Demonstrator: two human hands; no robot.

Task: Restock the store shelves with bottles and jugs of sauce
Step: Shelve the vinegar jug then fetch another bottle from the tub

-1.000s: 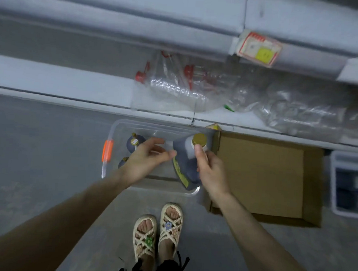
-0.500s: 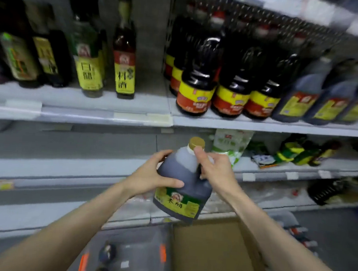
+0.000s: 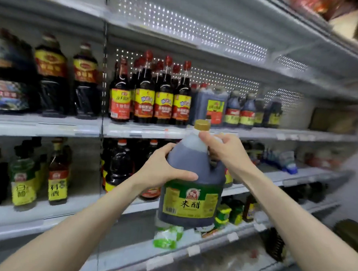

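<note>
Hanging in the air before the shelves, the dark vinegar jug [image 3: 192, 177] sits clear of every shelf edge, its gold cap [image 3: 202, 124] level with the middle shelf [image 3: 50, 126] front lip. The left hand [image 3: 162, 167] wraps its shoulder, thumb across the front. The right hand [image 3: 225, 152] grips the handle by the neck. Open room shows, perhaps, at that shelf's blurred right end.

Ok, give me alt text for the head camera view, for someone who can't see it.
Two bare hands hold a large jug of dark liquid with a gold cap up in front of store shelves: the left hand grips its side, the right hand its neck. Dark red-capped bottles stand behind it.
</note>
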